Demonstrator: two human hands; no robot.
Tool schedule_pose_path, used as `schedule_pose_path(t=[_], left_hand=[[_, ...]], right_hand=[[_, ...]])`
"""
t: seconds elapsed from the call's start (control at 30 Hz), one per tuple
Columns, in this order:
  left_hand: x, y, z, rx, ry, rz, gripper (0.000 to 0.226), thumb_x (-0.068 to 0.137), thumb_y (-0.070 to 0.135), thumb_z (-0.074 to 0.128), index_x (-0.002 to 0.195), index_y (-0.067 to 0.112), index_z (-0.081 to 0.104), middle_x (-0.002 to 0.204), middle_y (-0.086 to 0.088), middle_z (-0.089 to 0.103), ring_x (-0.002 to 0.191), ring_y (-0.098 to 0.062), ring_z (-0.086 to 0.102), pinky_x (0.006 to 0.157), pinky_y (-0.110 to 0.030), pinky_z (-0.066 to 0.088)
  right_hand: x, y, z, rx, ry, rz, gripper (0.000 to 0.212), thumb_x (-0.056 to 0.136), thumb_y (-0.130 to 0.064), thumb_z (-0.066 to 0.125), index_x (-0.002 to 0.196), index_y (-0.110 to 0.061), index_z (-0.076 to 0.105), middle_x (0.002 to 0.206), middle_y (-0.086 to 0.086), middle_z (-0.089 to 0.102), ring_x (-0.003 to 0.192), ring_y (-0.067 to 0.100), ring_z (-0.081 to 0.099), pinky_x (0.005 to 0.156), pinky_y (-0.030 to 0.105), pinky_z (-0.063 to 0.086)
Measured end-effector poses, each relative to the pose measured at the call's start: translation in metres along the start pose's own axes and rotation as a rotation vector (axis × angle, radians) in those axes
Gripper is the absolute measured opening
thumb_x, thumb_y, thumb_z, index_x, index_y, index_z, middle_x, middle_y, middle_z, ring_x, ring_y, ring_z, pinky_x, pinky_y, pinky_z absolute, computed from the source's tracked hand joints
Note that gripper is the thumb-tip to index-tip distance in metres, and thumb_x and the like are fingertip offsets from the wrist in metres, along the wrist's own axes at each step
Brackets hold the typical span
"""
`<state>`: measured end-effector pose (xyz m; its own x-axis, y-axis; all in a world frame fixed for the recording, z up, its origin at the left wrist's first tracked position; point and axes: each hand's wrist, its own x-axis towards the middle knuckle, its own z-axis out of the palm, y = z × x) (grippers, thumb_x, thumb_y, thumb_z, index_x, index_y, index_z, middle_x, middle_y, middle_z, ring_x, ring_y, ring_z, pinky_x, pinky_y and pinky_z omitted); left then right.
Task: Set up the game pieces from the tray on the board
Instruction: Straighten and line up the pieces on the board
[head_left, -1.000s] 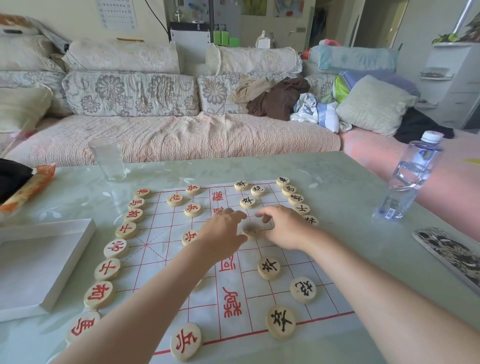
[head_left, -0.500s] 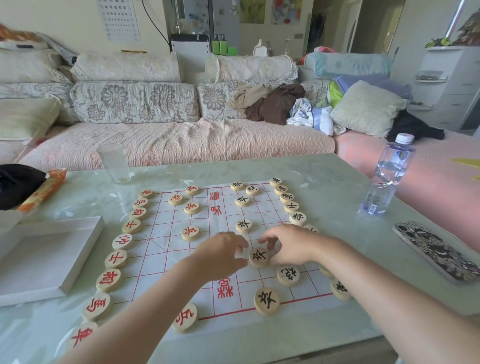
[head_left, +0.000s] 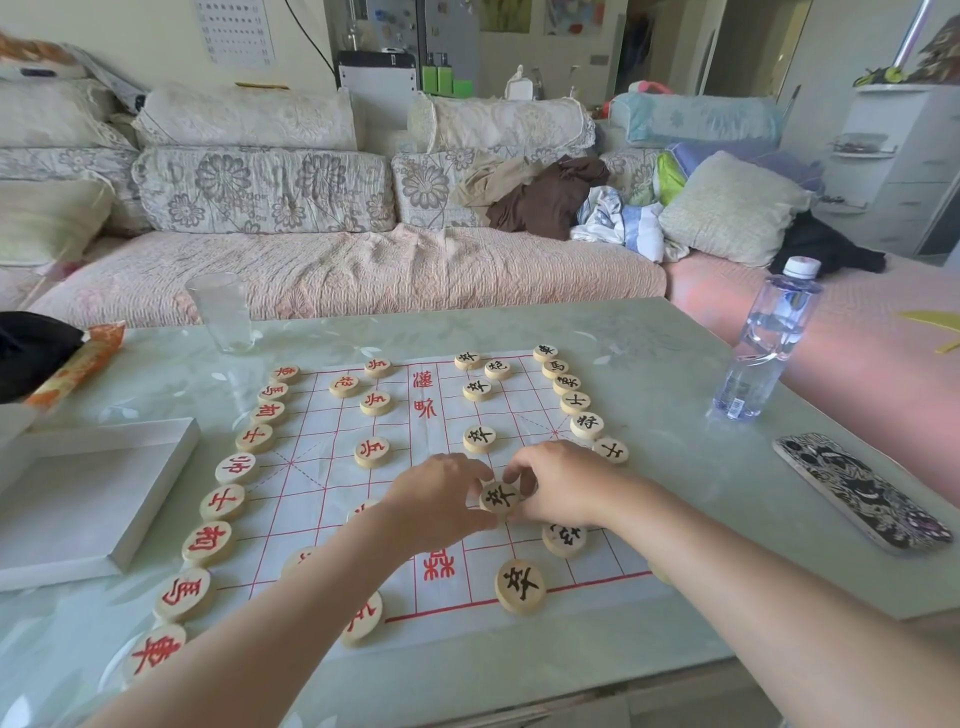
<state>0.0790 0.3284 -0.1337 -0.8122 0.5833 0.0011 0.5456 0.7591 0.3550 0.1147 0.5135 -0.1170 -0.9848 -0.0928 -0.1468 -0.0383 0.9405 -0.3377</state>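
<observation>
A white board (head_left: 322, 467) with a red grid lies on the pale green table. Round wooden pieces marked in red (head_left: 223, 501) line its left side, and pieces marked in black (head_left: 587, 426) line its right side. More of each stand on the grid. My left hand (head_left: 441, 499) and my right hand (head_left: 563, 480) meet over the board's near middle. Both have curled fingers pinching one black-marked piece (head_left: 500, 496), left hand at its left edge, right hand round its right edge. My forearms hide a few near pieces.
A white tray (head_left: 93, 499) lies left of the board. A glass (head_left: 221, 312) stands behind the board, a water bottle (head_left: 769, 338) at the right, and a patterned phone (head_left: 862, 491) near the right edge. An orange packet (head_left: 78, 364) lies at far left, a sofa (head_left: 337, 270) behind.
Both hands left a black piece farther up the board and came toward me to the nearer black piece, where they have stayed for the last half second.
</observation>
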Motion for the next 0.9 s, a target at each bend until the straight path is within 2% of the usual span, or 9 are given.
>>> schedule_pose_path(t=[0.17,0.37,0.47,0.53,0.67,0.77,0.83,0.9], left_hand=[[0.001,0.001,0.000,0.015,-0.005,0.011,0.051,0.078,0.055,0.068,0.122,0.031,0.059,0.114,0.009,0.060,0.105,-0.013,0.053,0.087,-0.036,0.050],[0.000,0.001,-0.002,0.011,-0.025,0.021,0.050,0.080,0.047,0.070,0.125,0.030,0.058,0.116,0.006,0.060,0.107,-0.016,0.054,0.087,-0.037,0.050],[-0.004,0.002,-0.002,0.034,-0.034,0.021,0.059,0.080,0.045,0.070,0.133,0.029,0.050,0.121,0.007,0.059,0.113,-0.016,0.053,0.090,-0.036,0.048],[-0.009,0.005,-0.006,0.038,-0.027,0.015,0.063,0.082,0.044,0.068,0.138,0.028,0.044,0.123,0.008,0.057,0.114,-0.016,0.052,0.090,-0.033,0.047],[-0.024,0.012,-0.012,-0.009,-0.006,0.018,0.044,0.086,0.042,0.064,0.127,0.032,0.051,0.112,0.012,0.057,0.095,-0.009,0.054,0.081,-0.028,0.049],[-0.036,0.018,-0.011,-0.061,-0.098,0.016,0.030,0.087,0.043,0.062,0.116,0.035,0.057,0.101,0.019,0.059,0.085,-0.004,0.056,0.069,-0.019,0.045],[-0.044,0.024,-0.009,-0.074,-0.156,0.031,0.030,0.085,0.045,0.063,0.113,0.037,0.059,0.097,0.022,0.059,0.087,-0.005,0.057,0.071,-0.020,0.044],[-0.050,0.031,-0.008,-0.070,-0.196,0.040,0.037,0.078,0.055,0.064,0.112,0.040,0.057,0.097,0.024,0.058,0.088,-0.005,0.058,0.077,-0.023,0.047]], right_hand=[[0.003,0.000,0.002,-0.005,-0.006,0.005,0.053,0.072,-0.059,0.076,0.117,-0.038,0.060,0.106,-0.016,0.063,0.098,0.010,0.059,0.082,0.029,0.051],[0.003,-0.003,0.002,-0.011,-0.030,-0.025,0.043,0.075,-0.050,0.076,0.114,-0.036,0.065,0.101,-0.014,0.064,0.095,0.011,0.059,0.080,0.030,0.051],[0.001,-0.002,0.000,-0.002,-0.026,-0.021,0.046,0.077,-0.050,0.074,0.120,-0.036,0.061,0.104,-0.015,0.063,0.098,0.011,0.059,0.085,0.031,0.050],[-0.003,0.002,-0.007,0.037,0.000,-0.005,0.042,0.083,-0.042,0.068,0.123,-0.036,0.059,0.106,-0.017,0.062,0.099,0.010,0.058,0.087,0.029,0.049],[-0.018,0.016,-0.025,0.083,0.014,0.011,0.029,0.088,-0.028,0.061,0.116,-0.038,0.063,0.107,-0.017,0.063,0.076,-0.004,0.053,0.066,0.015,0.039],[-0.035,0.025,-0.027,0.070,-0.086,-0.001,0.042,0.084,-0.012,0.055,0.116,-0.039,0.065,0.111,-0.019,0.061,0.071,-0.007,0.049,0.063,0.010,0.035],[-0.046,0.028,-0.025,0.051,-0.155,-0.021,0.051,0.082,-0.008,0.055,0.120,-0.039,0.064,0.117,-0.020,0.059,0.075,-0.009,0.050,0.066,0.010,0.038],[-0.053,0.030,-0.022,0.018,-0.189,-0.048,0.056,0.078,-0.009,0.057,0.122,-0.043,0.062,0.119,-0.022,0.057,0.088,-0.006,0.055,0.078,0.016,0.048]])
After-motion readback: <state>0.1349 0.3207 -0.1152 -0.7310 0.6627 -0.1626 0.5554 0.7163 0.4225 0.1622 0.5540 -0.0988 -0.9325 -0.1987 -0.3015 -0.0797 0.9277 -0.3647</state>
